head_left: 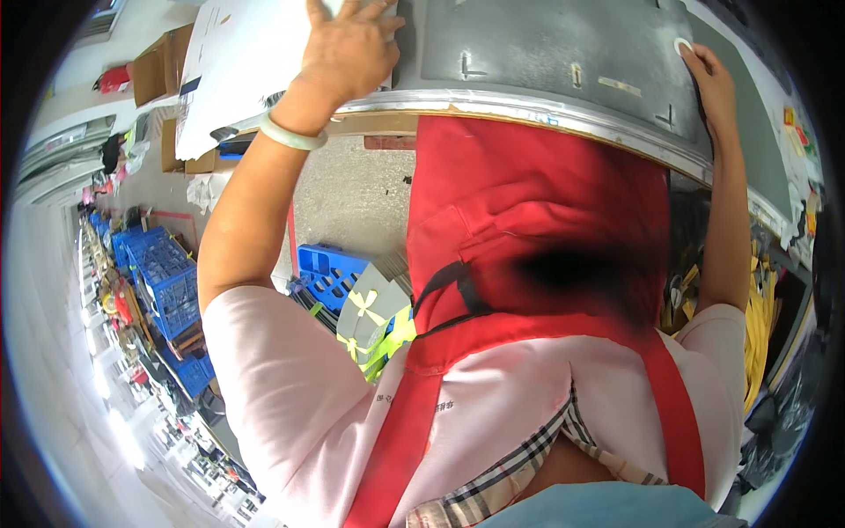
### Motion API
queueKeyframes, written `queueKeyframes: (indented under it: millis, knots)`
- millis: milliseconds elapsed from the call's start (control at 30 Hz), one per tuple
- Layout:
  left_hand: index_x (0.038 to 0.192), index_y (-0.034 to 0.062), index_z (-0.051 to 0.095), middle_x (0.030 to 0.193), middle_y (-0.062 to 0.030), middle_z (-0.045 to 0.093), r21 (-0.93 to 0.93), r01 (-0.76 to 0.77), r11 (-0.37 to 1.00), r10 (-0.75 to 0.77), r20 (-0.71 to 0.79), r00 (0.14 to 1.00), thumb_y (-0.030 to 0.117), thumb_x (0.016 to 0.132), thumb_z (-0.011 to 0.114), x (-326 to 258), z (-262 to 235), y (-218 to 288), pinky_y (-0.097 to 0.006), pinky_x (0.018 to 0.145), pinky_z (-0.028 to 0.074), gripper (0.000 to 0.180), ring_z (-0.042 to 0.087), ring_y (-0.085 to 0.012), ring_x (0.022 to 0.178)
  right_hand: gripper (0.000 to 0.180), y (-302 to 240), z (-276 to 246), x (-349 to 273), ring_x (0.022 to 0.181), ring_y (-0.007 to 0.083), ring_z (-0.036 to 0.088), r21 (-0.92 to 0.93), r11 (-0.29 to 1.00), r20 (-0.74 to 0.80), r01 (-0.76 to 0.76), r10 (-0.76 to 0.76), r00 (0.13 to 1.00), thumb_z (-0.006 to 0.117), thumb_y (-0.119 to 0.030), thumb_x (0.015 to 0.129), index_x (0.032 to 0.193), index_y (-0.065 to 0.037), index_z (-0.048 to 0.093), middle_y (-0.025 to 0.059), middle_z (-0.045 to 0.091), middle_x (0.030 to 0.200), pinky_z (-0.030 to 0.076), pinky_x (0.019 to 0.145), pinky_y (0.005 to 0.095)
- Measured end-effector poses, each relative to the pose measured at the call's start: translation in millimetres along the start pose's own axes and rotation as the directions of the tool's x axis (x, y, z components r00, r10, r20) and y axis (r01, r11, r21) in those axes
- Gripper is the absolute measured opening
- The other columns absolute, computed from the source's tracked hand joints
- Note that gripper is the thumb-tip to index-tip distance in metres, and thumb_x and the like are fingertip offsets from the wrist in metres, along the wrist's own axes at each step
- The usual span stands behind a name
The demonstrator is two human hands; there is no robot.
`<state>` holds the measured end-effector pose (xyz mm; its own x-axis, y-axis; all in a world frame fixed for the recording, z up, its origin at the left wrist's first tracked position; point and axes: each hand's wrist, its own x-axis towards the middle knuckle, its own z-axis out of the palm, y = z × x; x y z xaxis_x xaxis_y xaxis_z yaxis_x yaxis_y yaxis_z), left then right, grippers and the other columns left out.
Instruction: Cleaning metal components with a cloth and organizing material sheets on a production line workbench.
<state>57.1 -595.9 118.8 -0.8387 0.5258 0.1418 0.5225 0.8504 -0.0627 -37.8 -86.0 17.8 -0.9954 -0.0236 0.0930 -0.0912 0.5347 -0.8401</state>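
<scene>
My left hand (350,53), with a pale bangle (293,132) at its wrist, rests flat with fingers spread. It lies over the right edge of a large white sheet (238,75), beside a dark grey flat panel (537,44). At the panel's far right, my right hand (711,79) pinches a small white round piece (682,46) against the grey surface. Corner-shaped marks and a pale strip (620,86) show on the panel. The tips of my left fingers are cut off by the top of the view.
The worktable's metal-trimmed edge (493,112) runs just in front of my red apron (537,185). Below to the left are a blue plastic crate (330,268) and grey pieces with yellow ties (365,308). Cardboard boxes (163,66) and stacked blue baskets (158,264) stand farther left. Yellow strips (757,326) hang at right.
</scene>
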Motion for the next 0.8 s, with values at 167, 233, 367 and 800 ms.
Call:
queueKeyframes:
  millis: [167, 233, 367, 800]
  knots:
    - [0.154, 0.0152, 0.047, 0.159, -0.0191, 0.043, -0.290, 0.324, 0.901, -0.339, -0.003, 0.941, 0.055, 0.105, 0.046, -30.1, 13.5, -86.3, -0.031, 0.121, 0.032, 0.063, 0.038, -0.0314, 0.149, 0.029, -4.0, -3.5, -13.7, 0.084, 0.0041, 0.055, 0.157, 0.986, -0.049, -0.054, 0.063, 0.997, 0.074, -0.032, 0.097, 0.109, -0.005, 0.074, -0.0057, 0.065, 0.091, 0.042, 0.077, 0.0197]
    - [0.162, 0.0262, 0.034, 0.167, -0.0115, 0.031, -0.195, 0.608, 0.770, -0.609, 0.062, 0.791, 0.068, 0.102, 0.035, -112.0, 32.7, -160.5, -0.063, 0.122, 0.018, 0.073, 0.026, -0.0336, 0.155, 0.029, -24.1, 15.1, -3.5, 0.085, 0.0044, 0.056, 0.241, 0.970, -0.015, -0.038, 0.043, 0.999, 0.074, -0.032, 0.097, 0.109, -0.005, 0.075, -0.0054, 0.065, 0.091, 0.043, 0.078, 0.0198]
    - [0.161, 0.0354, 0.032, 0.170, -0.0070, 0.027, 0.060, 0.744, 0.666, -0.744, -0.013, 0.668, 0.068, 0.103, 0.031, -147.5, 63.6, -189.4, -0.069, 0.120, 0.015, 0.067, 0.020, -0.0313, 0.157, 0.029, -11.8, 0.5, -6.3, 0.089, 0.0048, 0.057, 0.109, 0.993, -0.052, -0.055, 0.061, 0.997, 0.073, -0.030, 0.098, 0.111, -0.004, 0.073, -0.0042, 0.066, 0.097, 0.044, 0.081, 0.0203]
    - [0.105, 0.0036, 0.073, 0.100, -0.0143, 0.069, -0.404, -0.028, 0.914, -0.043, -0.165, 0.985, 0.017, 0.088, 0.077, -5.1, -1.8, 83.7, -0.042, 0.081, 0.055, 0.023, 0.067, -0.0363, 0.091, 0.027, -38.9, 13.5, 0.5, 0.074, 0.0115, 0.054, -0.004, 1.000, -0.042, -0.010, 0.010, 0.999, 0.074, -0.026, 0.093, 0.090, 0.001, 0.071, 0.0022, 0.063, 0.076, 0.045, 0.067, 0.0314]
